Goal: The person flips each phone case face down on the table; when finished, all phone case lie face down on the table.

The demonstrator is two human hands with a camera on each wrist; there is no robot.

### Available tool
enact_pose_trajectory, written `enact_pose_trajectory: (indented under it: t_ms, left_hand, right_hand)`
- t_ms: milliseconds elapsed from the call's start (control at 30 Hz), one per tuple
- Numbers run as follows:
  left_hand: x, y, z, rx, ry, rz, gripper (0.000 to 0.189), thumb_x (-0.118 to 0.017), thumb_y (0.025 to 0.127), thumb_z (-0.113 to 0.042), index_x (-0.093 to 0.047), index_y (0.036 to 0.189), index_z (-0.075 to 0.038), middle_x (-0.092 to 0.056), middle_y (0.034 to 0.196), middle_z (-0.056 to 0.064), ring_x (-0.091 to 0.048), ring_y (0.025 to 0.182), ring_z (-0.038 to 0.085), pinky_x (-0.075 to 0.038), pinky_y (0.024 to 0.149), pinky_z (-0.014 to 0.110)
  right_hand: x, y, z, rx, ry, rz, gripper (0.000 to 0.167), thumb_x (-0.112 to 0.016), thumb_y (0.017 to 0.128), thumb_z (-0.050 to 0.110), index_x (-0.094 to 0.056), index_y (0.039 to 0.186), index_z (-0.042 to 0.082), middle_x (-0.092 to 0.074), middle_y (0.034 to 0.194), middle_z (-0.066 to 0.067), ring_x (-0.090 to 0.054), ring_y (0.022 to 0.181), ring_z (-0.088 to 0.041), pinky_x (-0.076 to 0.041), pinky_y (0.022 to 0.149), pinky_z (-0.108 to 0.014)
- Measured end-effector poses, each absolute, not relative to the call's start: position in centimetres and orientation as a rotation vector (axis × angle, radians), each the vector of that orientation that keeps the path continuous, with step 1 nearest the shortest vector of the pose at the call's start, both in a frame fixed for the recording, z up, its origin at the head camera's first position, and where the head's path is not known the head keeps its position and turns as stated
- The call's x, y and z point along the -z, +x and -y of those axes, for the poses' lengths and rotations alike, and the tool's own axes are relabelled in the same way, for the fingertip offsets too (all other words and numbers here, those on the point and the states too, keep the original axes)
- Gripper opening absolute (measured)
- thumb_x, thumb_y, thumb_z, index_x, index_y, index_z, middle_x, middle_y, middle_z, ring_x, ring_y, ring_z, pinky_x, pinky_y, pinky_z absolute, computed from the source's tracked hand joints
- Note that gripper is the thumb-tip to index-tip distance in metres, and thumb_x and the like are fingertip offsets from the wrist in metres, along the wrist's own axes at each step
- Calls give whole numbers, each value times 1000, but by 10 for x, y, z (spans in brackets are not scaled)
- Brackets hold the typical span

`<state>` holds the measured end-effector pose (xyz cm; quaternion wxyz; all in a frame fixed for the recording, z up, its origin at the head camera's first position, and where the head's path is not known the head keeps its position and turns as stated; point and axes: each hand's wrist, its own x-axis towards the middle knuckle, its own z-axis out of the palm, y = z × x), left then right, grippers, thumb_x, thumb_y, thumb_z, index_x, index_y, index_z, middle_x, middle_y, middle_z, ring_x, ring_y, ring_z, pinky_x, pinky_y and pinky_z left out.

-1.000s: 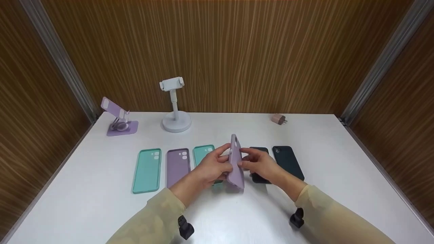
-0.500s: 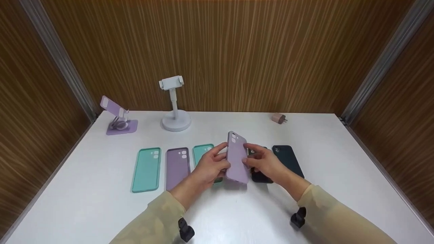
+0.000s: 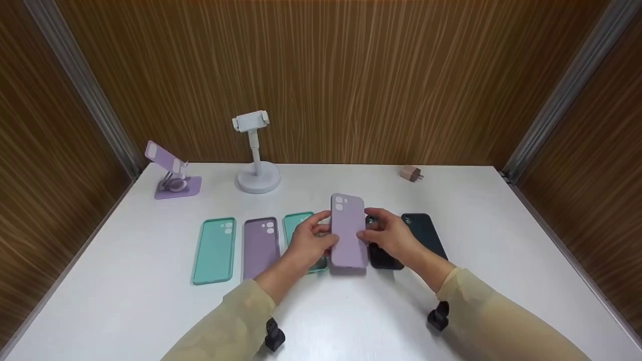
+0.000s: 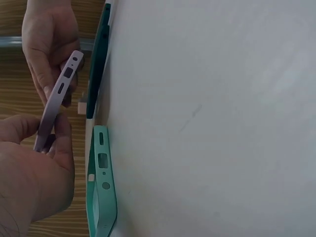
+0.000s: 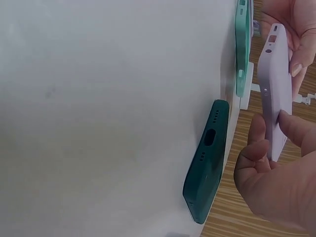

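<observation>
Between both hands a light purple phone case (image 3: pixel 349 233) is held above the table, its back with the camera cutouts turned up toward the head view. My left hand (image 3: pixel 310 240) pinches its left edge, thumb on the back and fingers beneath. At the right edge my right hand (image 3: pixel 393 235) pinches it the same way. The left wrist view shows the port cutouts along the case's (image 4: pixel 55 96) bottom edge. A teal case (image 3: pixel 296 223) lies partly hidden under my left hand. Beneath my right hand is a dark case (image 3: pixel 385 256), also partly covered.
Left of the hands lie another teal case (image 3: pixel 213 250) and a darker purple case (image 3: pixel 261 245). A second dark case (image 3: pixel 425 233) lies at right. Behind stand a purple folding phone stand (image 3: pixel 173 170), a white phone stand (image 3: pixel 257 150) and a pink charger plug (image 3: pixel 411 173).
The light purple case has turned from edge-on to showing its whole back to the head camera. Both hands keep their grip on its sides.
</observation>
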<state>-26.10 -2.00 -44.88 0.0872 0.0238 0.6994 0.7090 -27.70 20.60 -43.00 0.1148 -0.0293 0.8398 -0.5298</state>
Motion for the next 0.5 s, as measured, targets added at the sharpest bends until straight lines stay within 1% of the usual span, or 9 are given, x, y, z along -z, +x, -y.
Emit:
enact_pose_trajectory:
  t_ms: [100, 233, 500]
  left_hand:
    - [450, -263, 20, -2098, 58, -2138, 61, -73, 94, 2, -56, 152, -8, -71, 119, 13, -71, 91, 22, -61, 74, 34]
    - [450, -267, 20, -2070, 37, -2198, 57, -75, 93, 2, -60, 148, -7, -69, 116, 12, -70, 95, 20, -60, 77, 33]
    - [452, -269, 19, -1997, 8, -2286, 56, -76, 94, 1, -61, 147, -10, -69, 115, 9, -68, 98, 21, -60, 78, 31]
  right_hand:
    - [431, -279, -205, 1529, -87, -2473, 71, -79, 99, 20, -44, 160, 11, -69, 125, -14, -67, 106, -26, -52, 108, -45]
    - [431, -280, -205, 1495, -87, -2492, 70, -78, 99, 19, -44, 160, 12, -67, 127, -14, -65, 109, -27, -51, 109, -44]
    - [431, -282, -202, 1443, -97, -2541, 69, -78, 100, 18, -45, 160, 13, -67, 128, -15, -64, 112, -29, -47, 113, -48]
